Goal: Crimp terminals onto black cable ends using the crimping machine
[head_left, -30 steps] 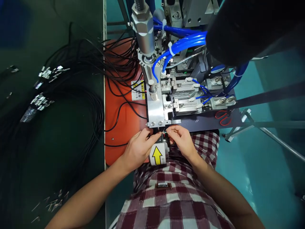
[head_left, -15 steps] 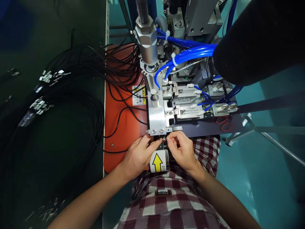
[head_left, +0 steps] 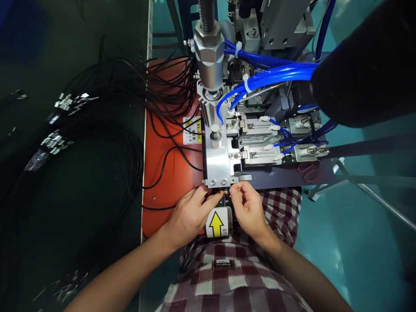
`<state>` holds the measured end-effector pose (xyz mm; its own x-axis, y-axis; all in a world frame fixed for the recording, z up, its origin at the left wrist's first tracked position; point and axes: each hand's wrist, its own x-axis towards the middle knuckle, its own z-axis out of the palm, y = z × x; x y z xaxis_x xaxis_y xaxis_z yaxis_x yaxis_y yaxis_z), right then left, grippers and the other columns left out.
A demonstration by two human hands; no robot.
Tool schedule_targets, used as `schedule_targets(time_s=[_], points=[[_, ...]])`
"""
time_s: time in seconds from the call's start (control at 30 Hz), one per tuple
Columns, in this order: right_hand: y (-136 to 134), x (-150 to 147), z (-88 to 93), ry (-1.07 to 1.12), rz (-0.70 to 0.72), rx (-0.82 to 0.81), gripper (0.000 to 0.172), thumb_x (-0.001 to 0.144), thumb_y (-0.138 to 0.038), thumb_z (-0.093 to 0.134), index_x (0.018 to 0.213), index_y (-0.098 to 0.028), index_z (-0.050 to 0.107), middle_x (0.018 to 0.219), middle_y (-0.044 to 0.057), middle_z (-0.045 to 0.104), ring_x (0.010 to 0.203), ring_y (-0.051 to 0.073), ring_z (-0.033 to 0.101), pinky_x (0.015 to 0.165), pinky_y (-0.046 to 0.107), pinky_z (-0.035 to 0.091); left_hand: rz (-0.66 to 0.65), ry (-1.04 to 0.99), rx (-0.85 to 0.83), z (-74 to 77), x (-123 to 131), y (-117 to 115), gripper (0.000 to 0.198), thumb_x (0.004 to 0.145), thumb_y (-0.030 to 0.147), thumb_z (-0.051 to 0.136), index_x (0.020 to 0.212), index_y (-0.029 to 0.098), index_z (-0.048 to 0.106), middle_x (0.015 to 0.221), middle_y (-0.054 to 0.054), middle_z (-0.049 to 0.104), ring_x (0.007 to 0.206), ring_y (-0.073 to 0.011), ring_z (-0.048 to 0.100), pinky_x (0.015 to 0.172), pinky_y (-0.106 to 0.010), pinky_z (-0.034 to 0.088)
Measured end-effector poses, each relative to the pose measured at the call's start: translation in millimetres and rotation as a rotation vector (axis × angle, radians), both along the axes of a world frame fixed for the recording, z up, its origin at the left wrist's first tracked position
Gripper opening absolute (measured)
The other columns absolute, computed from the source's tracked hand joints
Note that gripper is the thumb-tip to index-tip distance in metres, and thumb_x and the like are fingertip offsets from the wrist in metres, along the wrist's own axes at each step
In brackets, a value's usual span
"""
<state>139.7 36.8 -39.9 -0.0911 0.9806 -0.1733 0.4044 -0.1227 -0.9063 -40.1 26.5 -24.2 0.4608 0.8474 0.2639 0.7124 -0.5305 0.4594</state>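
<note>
My left hand [head_left: 191,212] is closed in front of the machine's metal head, its index finger stretched toward the right hand. A black cable [head_left: 159,208] runs in from the left and disappears under this hand. Small coloured wires [head_left: 226,192], with red among them, show between the fingertips of both hands. My right hand [head_left: 248,208] pinches at these wires with thumb and index finger; the exact grip is too small to see. Just above the fingers is the machine's silver press block [head_left: 217,167]. Below them sits a white label with a yellow arrow [head_left: 216,223].
Several black cables lie over the orange-red board [head_left: 169,173] and the dark table [head_left: 81,208]. Bundled cable ends with shiny metal connectors [head_left: 56,143] are at the left. Blue air hoses [head_left: 279,73] cross above the machine. Red-handled scissors [head_left: 308,170] lie at the right.
The machine appears slightly farther right as the view shifts. Both hands stay at the same spot with their fingertips close together, and the fingers move only a little.
</note>
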Motion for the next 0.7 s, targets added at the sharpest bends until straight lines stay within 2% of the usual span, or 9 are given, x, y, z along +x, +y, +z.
schedule_targets(time_s=[0.33, 0.5, 0.6, 0.7], points=[[0.2, 2.9, 0.4, -0.027, 0.046, 0.057, 0.013, 0.091, -0.02, 0.046, 0.081, -0.019, 0.053, 0.077, 0.002, 0.056, 0.066, 0.015, 0.051, 0.059, 0.027, 0.039, -0.01, 0.0, -0.023, 0.8, -1.2, -0.8, 0.028, 0.091, 0.014, 0.049, 0.115, 0.01, 0.064, 0.094, -0.013, 0.059, 0.086, -0.0198, 0.061, 0.072, -0.031, 0.057], [0.5, 2.4, 0.4, -0.059, 0.044, 0.028, 0.013, 0.091, -0.022, 0.046, 0.081, -0.019, 0.053, 0.076, 0.003, 0.056, 0.064, 0.015, 0.051, 0.057, 0.027, 0.039, -0.005, 0.018, -0.024, 2.5, -1.1, -0.1, 0.027, 0.091, 0.014, 0.049, 0.114, 0.01, 0.064, 0.094, -0.012, 0.059, 0.085, -0.0189, 0.062, 0.072, -0.03, 0.057], [1.6, 0.7, 0.7, -0.057, 0.018, -0.013, 0.014, 0.09, -0.024, 0.048, 0.079, -0.019, 0.053, 0.074, 0.003, 0.057, 0.065, 0.015, 0.053, 0.056, 0.026, 0.04, -0.003, 0.027, -0.024, 2.5, -0.8, -0.1, 0.028, 0.091, 0.013, 0.048, 0.114, 0.011, 0.064, 0.095, -0.012, 0.06, 0.084, -0.0178, 0.062, 0.071, -0.029, 0.057], [4.6, 1.5, -2.0, 0.064, -0.016, -0.154, 0.015, 0.089, -0.029, 0.05, 0.079, -0.019, 0.054, 0.07, 0.002, 0.059, 0.064, 0.015, 0.055, 0.056, 0.025, 0.043, 0.0, 0.029, -0.009, 2.2, -0.4, 0.0, 0.027, 0.091, 0.012, 0.048, 0.113, 0.012, 0.064, 0.097, -0.012, 0.06, 0.086, -0.0179, 0.062, 0.072, -0.029, 0.057]])
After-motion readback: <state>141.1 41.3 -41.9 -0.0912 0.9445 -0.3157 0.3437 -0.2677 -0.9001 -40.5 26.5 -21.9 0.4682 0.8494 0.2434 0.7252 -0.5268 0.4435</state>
